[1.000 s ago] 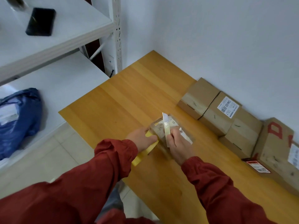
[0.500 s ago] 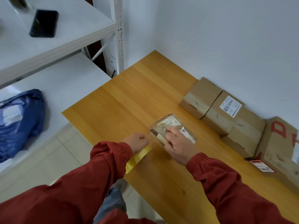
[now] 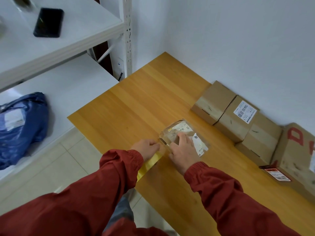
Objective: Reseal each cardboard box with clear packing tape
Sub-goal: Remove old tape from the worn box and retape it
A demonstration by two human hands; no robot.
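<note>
**Fingers** [image 3: 182, 136] of the right hand [image 3: 185, 151] lie straight and slightly spread, pressed flat on the top of the small box [image 3: 172, 133]. Those of the left hand [image 3: 146, 147] are curled at the box's near corner. They grip a yellowish band, judged to be the tape roll [image 3: 150, 165], which runs back under the sleeve. Any clear tape drawn between roll and box cannot be made out.

**Box:** glossy and labelled, it sits on the wooden table [image 3: 127, 103] near the front edge, well apart from the row of boxes [image 3: 238, 120] along the wall.

**Step in hand, as judged:** laying and smoothing a strip over the small box.

**Next move:** it calls for holding the box steady, drawing the tape taut and severing it cleanly.
</note>
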